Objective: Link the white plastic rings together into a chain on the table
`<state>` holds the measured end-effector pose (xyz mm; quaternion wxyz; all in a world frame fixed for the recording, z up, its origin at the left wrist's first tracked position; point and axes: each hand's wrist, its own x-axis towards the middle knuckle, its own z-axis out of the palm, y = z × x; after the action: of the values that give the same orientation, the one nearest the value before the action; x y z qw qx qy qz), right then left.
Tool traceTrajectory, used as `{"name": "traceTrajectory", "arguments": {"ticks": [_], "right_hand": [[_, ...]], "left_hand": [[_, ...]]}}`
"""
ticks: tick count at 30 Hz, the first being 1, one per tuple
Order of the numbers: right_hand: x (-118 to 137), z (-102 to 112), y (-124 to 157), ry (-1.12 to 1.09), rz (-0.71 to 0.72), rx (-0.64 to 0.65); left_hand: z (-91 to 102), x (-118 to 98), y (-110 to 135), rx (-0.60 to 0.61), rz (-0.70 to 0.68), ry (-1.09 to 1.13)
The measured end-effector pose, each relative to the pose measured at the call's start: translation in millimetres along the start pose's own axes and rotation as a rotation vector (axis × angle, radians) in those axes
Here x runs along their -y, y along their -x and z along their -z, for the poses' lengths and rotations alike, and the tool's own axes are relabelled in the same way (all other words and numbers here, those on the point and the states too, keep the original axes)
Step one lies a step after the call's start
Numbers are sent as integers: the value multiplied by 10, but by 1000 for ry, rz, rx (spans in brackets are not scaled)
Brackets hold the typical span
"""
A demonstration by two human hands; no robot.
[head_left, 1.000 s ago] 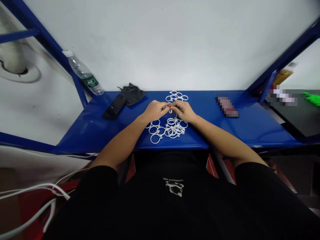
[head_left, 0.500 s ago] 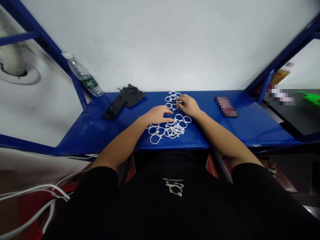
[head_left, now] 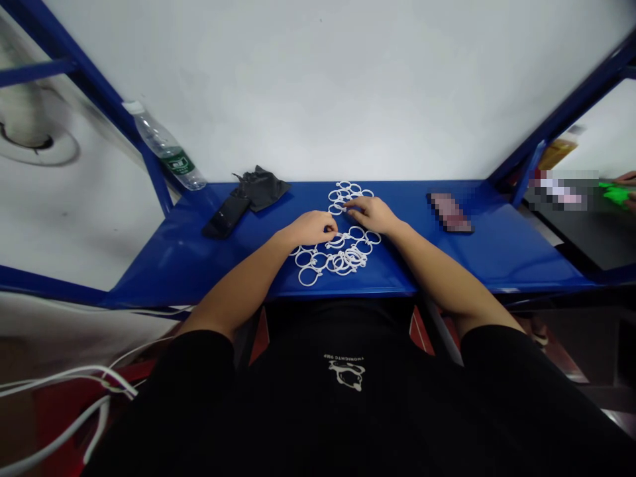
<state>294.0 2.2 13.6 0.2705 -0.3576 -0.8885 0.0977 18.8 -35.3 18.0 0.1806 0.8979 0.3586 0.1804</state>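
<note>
Several thin white plastic rings, each with a small clasp-like bump, lie on the blue table [head_left: 209,268] in two groups. The nearer pile of rings [head_left: 344,264] is tangled and overlapping. The smaller group of rings [head_left: 342,195] sits near the wall. Between the groups, my left hand [head_left: 312,229] has its fingers curled in against the thumb, just above the pile's far edge; what they hold, if anything, is hidden. My right hand [head_left: 373,213] rests beside the far group, fingers stretched out, fingertips at or touching its nearest ring.
To the left are a black phone [head_left: 227,216], a crumpled black bag [head_left: 265,189] and a plastic bottle [head_left: 171,156] leaning at the frame. A blurred-out phone [head_left: 450,212] lies at the right. Blue posts edge the table; another person's hand [head_left: 627,179] shows far right.
My left hand's fingers have closed from an open, spread pose. My right hand has moved slightly towards me, baring more of the far rings. Another person's hand has appeared far right.
</note>
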Motion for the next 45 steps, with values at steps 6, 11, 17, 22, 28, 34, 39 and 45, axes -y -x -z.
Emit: {"name": "traceTrajectory", "arguments": {"ticks": [6,11,17,22,28,34,39,45], "right_hand": [[101,36,6,-37,65,-50],[193,22,16,-56,101,-73],[225,-37,9,-101,83,-93],[262,-46,0,-120,82,-121],[277,-72,6,-129,122,-96],[249,-116,8,-118,171,-39],[233,-68,-16,-77,80,-127],[-5,21,-22,-41,-124,-99]], "left_hand": [[5,-8,2,-116,146,102],[18,7,-1,-287,244,138],[17,-1,-1,-374,198,86],[32,-26,4,-384,101,35],[63,-60,-5,-335,42,24],[52,-52,-39,-269,0,27],[46,27,-37,-391,29,-2],[31,41,2,-279,48,0]]}}
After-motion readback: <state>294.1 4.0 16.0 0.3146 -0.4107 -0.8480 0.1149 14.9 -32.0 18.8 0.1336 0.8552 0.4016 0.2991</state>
